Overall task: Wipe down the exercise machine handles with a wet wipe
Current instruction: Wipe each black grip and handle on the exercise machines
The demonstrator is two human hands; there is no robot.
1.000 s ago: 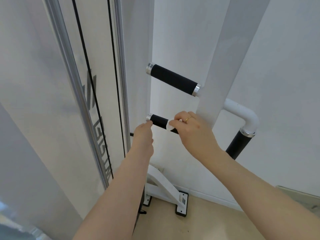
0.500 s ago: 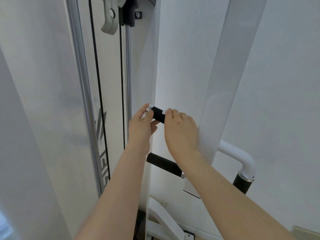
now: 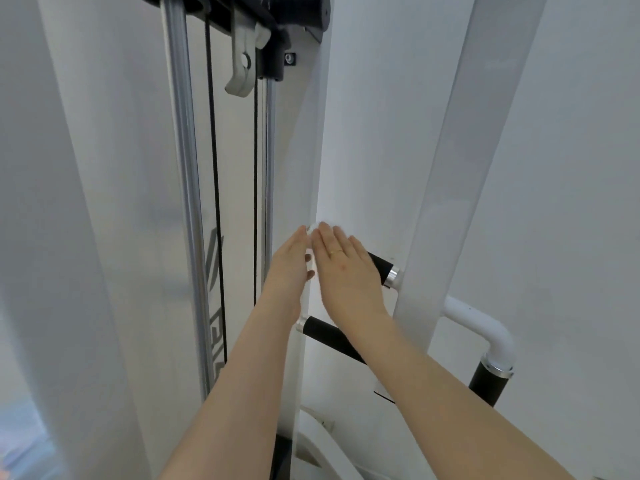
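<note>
Left of the white upright post (image 3: 446, 202), the left hand (image 3: 289, 268) lies straight-fingered beside the right hand (image 3: 346, 268), whose flat fingers (image 3: 327, 242) cover the upper handle (image 3: 381, 265); white wet wipe (image 3: 313, 227) peeks between their fingertips, grip unclear.

Soft, even daylight fills the view, bright and slightly cool, with no hard shadows on the white wall (image 3: 571, 168). The chrome guide rod (image 3: 180, 168) carries a pale streak of glare along its length. The hands (image 3: 332, 261) are smeared by motion blur, fingertips least sharp. Wide-angle distortion bows the white upright post (image 3: 457, 168) and the left edge, where the bottom corner dissolves into an unfocused bluish patch.
</note>
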